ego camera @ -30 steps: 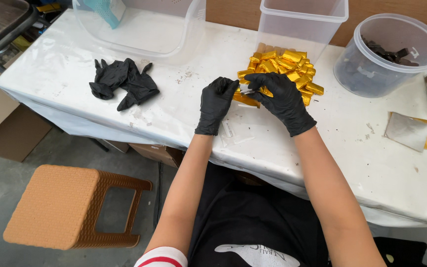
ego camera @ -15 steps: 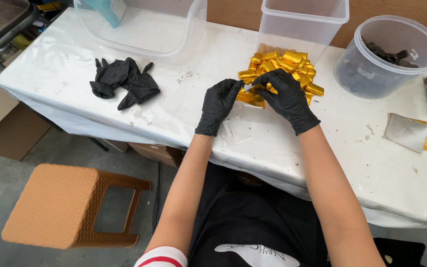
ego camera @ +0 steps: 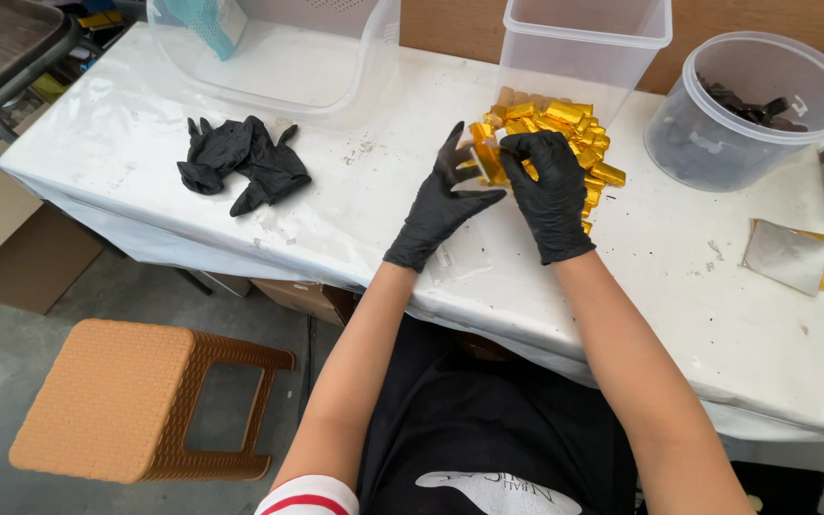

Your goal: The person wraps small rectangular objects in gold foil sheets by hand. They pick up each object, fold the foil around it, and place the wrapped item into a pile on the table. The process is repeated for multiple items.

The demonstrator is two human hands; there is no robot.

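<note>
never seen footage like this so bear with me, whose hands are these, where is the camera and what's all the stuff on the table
There is no machine here. The camera sits on a person's head and looks down, so the two arms reaching away from you are that person's own. Both hands wear black gloves. The left hand and the right hand meet on one small gold-wrapped piece, pinching it between their fingers. Just behind it lies a pile of gold-wrapped pieces on the white-covered table. Also there: a tall clear container, a round clear tub with dark pieces inside, a large clear bin, a heap of spare black gloves and a loose foil sheet. A brown stool stands on the floor.
</note>
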